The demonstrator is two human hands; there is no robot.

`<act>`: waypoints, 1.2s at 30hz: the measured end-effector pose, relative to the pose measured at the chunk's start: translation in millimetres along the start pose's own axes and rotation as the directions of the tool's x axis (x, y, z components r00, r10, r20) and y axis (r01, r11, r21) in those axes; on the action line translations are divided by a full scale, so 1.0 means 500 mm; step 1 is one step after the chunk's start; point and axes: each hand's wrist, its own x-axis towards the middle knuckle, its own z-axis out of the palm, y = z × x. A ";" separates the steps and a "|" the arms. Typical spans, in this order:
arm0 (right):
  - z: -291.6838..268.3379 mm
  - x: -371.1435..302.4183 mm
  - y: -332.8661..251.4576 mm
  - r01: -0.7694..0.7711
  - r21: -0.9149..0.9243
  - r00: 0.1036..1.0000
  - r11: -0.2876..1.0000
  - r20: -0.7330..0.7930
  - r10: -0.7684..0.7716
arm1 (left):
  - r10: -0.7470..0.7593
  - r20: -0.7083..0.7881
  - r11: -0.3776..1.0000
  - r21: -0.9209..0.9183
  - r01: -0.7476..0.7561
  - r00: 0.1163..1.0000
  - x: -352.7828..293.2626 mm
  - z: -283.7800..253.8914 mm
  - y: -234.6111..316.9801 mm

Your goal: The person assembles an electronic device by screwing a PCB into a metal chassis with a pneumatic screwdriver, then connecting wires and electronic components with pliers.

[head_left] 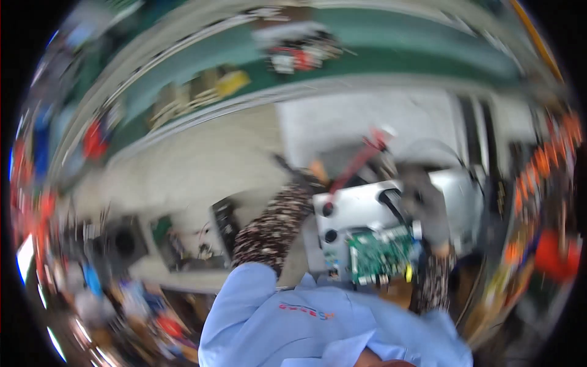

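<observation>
A silver metal housing [361, 207] lies in front of me, with a green circuit board [380, 254] at its near side. My left hand [313, 175], smeared by motion, is past the housing's far left corner. A dark slim thing [284, 164] shows beside it; whether the hand holds it I cannot make out. Red wires [354, 165] run from a round hole in the housing to a blurred red and white end. My right hand [425, 205], in a grey glove, is over the housing beside a black cable [391, 202]. Its fingers are too blurred to read.
On the bench [183, 159] at the left stand an open unit with parts inside [189, 244] and a black box [225, 221]. A green shelf [403, 61] across the back bears yellowish blocks [202, 88] and red and black parts [299, 58]. Orange items [541, 162] line the right side.
</observation>
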 end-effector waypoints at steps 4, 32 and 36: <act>0.019 -0.006 -0.074 0.137 -0.086 0.963 0.987 0.247 -0.112 | 0.209 -0.285 0.940 0.323 -0.111 0.935 -0.104 0.035 0.065; 0.042 -0.011 -0.068 0.392 -0.468 0.919 0.792 0.165 -0.357 | 0.025 -0.943 0.648 -0.237 -0.723 0.332 -0.501 0.557 -0.238; 0.013 0.025 -0.055 0.508 -0.234 0.855 0.829 0.020 -0.518 | 0.068 -0.980 0.776 -0.067 -0.627 0.189 -0.604 0.644 -0.297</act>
